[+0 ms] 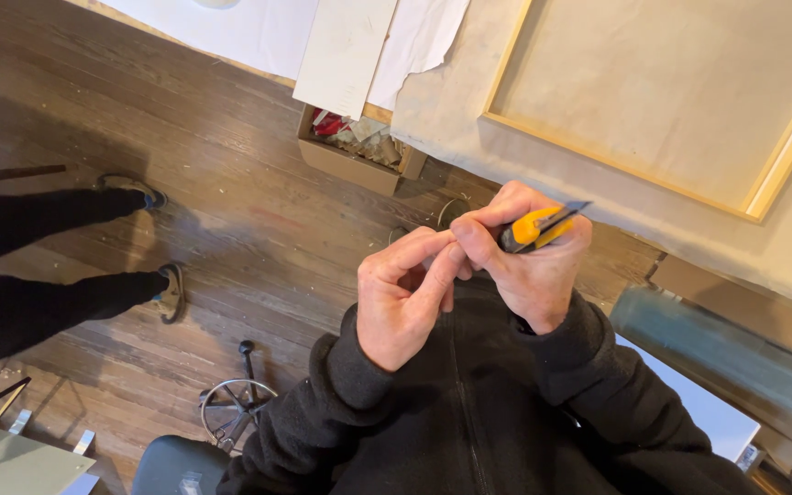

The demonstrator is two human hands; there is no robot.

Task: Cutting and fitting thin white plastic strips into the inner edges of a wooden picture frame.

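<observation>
Hands meet just below the canvas-draped surface (469, 119), the right hand (529, 261) in a closed grip on a yellow utility knife (535, 227), blade out, the left hand (405, 298) pinching at its butt end, canvas apparently uncut.

Head-worn camera, steep downward look, close above wooden floor (231, 211) and chest.

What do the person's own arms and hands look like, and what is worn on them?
Both arms are covered by long black fleece sleeves that end in soft cuffs at the wrists. The sleeves belong to a black jacket with a zip down the front. The left hand and right hand are bare: no gloves, and no rings or watch show.
</observation>
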